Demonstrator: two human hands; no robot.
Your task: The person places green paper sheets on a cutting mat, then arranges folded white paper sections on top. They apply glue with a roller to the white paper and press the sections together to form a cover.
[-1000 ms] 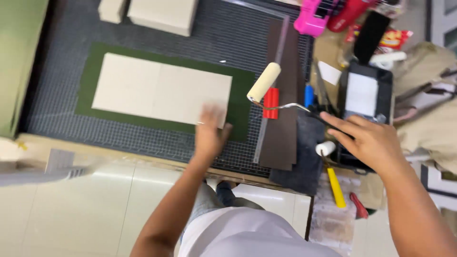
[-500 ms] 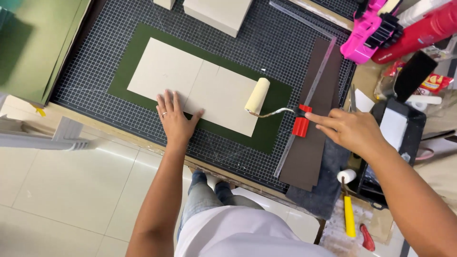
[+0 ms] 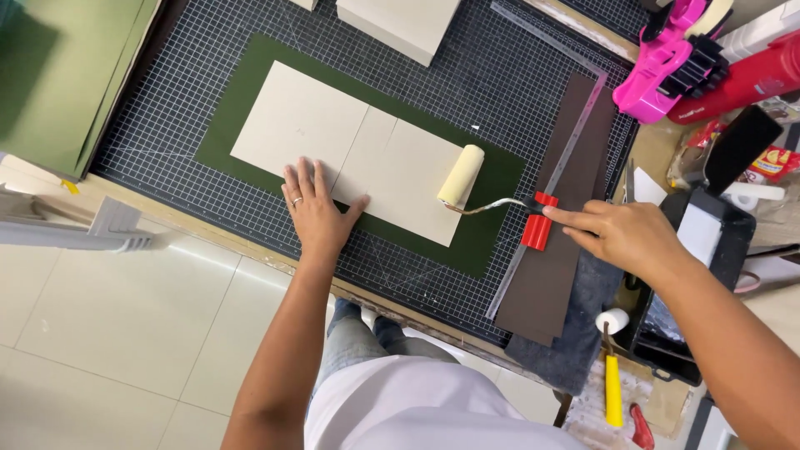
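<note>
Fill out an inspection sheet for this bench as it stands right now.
Surface: dark gridded cutting mat on a wooden bench edge.
Job's things: cream boards lie side by side on a green sheet; foam roller with red handle rests on the boards' right end.
Clutter: metal ruler over a brown strip, pink tool, black tray, yellow-handled small roller.
Grippers: left hand flat on the boards' near edge; right hand grips the roller handle.
Cables: nothing seen.
Surroundings: pale tiled floor, green sheets stacked at left.
</note>
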